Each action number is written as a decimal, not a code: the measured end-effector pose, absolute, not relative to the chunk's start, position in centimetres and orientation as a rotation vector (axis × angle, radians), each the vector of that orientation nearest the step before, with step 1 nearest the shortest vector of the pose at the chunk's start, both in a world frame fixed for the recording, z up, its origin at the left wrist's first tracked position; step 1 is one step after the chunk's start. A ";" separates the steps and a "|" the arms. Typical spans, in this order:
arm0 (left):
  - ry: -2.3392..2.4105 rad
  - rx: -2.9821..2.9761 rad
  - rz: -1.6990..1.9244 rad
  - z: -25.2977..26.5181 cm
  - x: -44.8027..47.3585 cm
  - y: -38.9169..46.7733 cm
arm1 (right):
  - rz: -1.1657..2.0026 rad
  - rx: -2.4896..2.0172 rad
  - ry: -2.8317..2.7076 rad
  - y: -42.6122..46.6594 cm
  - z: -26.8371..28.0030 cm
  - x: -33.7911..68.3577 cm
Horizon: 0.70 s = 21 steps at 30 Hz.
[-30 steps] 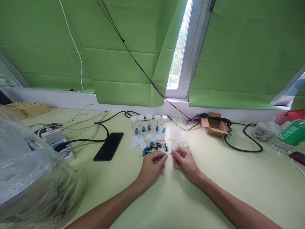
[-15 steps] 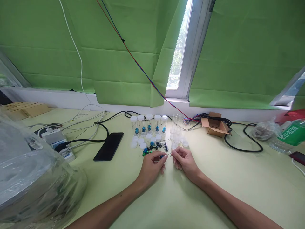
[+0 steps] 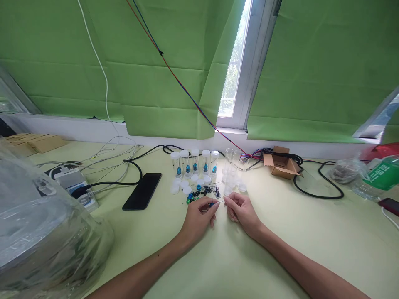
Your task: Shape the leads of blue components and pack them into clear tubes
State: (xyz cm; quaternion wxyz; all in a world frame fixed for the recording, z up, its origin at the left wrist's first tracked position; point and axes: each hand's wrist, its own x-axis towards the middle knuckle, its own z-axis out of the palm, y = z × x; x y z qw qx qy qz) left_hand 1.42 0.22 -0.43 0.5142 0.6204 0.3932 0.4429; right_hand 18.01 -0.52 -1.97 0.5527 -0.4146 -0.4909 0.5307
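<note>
At the lower centre of the frame, the left hand (image 3: 199,214) is clamped, thumb to index finger, on a small dark-blue part (image 3: 212,204), from which a thin dark stem appears to rise. To its right, the right hand (image 3: 245,211) has its thumb and index finger pinched on the end of a thin pale strand (image 3: 221,202) that spans the narrow gap between the two sets of fingertips; whether the strand joins the part cannot be told. The hands are near each other, not touching. Relative to half a second earlier, the right fingertips have shifted very slightly towards the left hand, while the left hand has held its position; this is judged to be fine adjustment within the same step. Just beyond the left hand lie blue and green pieces (image 3: 189,200) and, towards the centre, black pieces (image 3: 217,192). A smartphone (image 3: 142,192) lies left of centre. Farther back, white caps (image 3: 175,189) lie on the tabletop in front of five upright white-capped tubes (image 3: 175,165), each containing a blue piece; uncapped clear tubes (image 3: 229,155) stand to their right. A cardboard box (image 3: 285,169) rests right of centre.
</note>
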 end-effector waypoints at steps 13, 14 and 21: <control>0.935 1.504 1.075 -0.8 1.4 0.3 | 1.247 -0.978 -1.163 -0.7 -1.8 17.9; 0.940 1.502 1.075 -0.8 1.4 0.3 | 1.246 -0.983 -1.163 -0.7 -1.7 18.0; 0.952 1.490 1.072 -0.6 1.4 0.4 | 1.260 -0.928 -1.136 -0.8 -1.4 18.0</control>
